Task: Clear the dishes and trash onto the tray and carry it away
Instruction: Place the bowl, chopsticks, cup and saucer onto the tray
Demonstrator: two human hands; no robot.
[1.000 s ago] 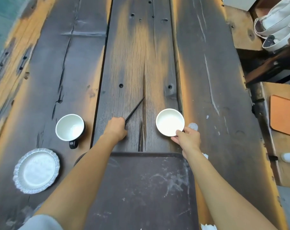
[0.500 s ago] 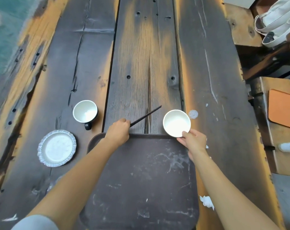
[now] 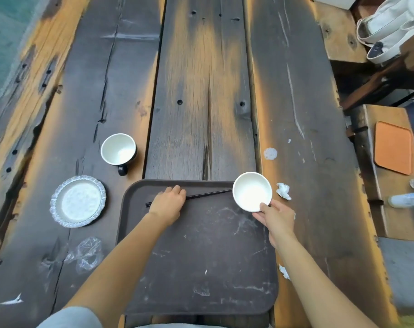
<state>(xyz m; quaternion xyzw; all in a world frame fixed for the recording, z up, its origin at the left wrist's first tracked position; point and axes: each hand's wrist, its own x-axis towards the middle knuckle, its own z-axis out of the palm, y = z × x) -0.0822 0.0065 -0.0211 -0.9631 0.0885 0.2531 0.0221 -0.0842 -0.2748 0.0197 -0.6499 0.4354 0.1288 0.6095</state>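
Observation:
A dark brown tray (image 3: 201,268) lies on the wooden table in front of me. My left hand (image 3: 169,202) rests palm down on black chopsticks (image 3: 208,194) that lie across the tray's far part. My right hand (image 3: 276,217) grips the near rim of a small white bowl (image 3: 251,191) at the tray's far right corner. A white cup with a black handle (image 3: 118,149) and a silver-rimmed plate (image 3: 77,201) sit left of the tray. Crumpled tissue (image 3: 283,190) lies right of the bowl. Clear plastic wrap (image 3: 87,254) lies near left.
Another tissue scrap (image 3: 284,272) lies by the tray's right edge, and a white scrap (image 3: 11,300) at near left. A round white spot (image 3: 270,153) marks the table. To the right, a bench holds an orange mat (image 3: 393,147), a bottle (image 3: 407,200) and a white bag (image 3: 388,27).
Both hands drew back toward me: the chopsticks went from the table onto the tray, turning flat across it, and the bowl came to the tray's far right corner. A tissue shows where the bowl stood.

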